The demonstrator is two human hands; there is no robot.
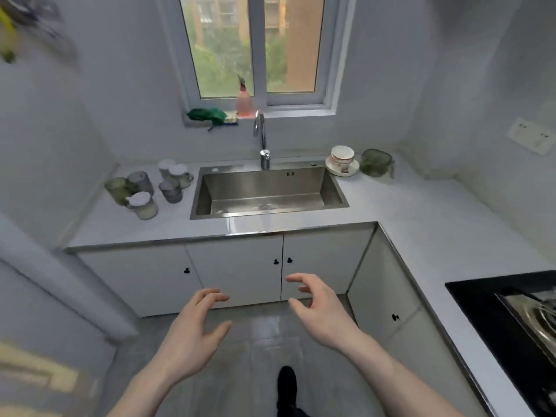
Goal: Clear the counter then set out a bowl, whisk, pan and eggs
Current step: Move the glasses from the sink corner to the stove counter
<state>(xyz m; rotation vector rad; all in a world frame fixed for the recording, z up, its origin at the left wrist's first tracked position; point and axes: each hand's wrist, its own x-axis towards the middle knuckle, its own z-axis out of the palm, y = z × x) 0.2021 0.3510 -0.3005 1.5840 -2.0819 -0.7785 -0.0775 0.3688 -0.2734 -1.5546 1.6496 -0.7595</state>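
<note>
My left hand (192,329) and my right hand (319,308) hang in front of me over the floor, below the counter's front edge, fingers loosely spread and holding nothing. The white L-shaped counter (421,212) runs ahead and along the right. Left of the steel sink (267,191) stands a cluster of several cups and glass jars (144,188). Right of the sink, white bowls (342,156) are stacked on a plate, with a green glass container (376,162) beside them. No whisk, pan or eggs show.
A tap (262,139) rises behind the sink. On the window sill lie a green cloth (207,114) and a pink spray bottle (245,100). A black gas hob (517,320) sits at the right. White cabinet doors (237,272) with black knobs face me.
</note>
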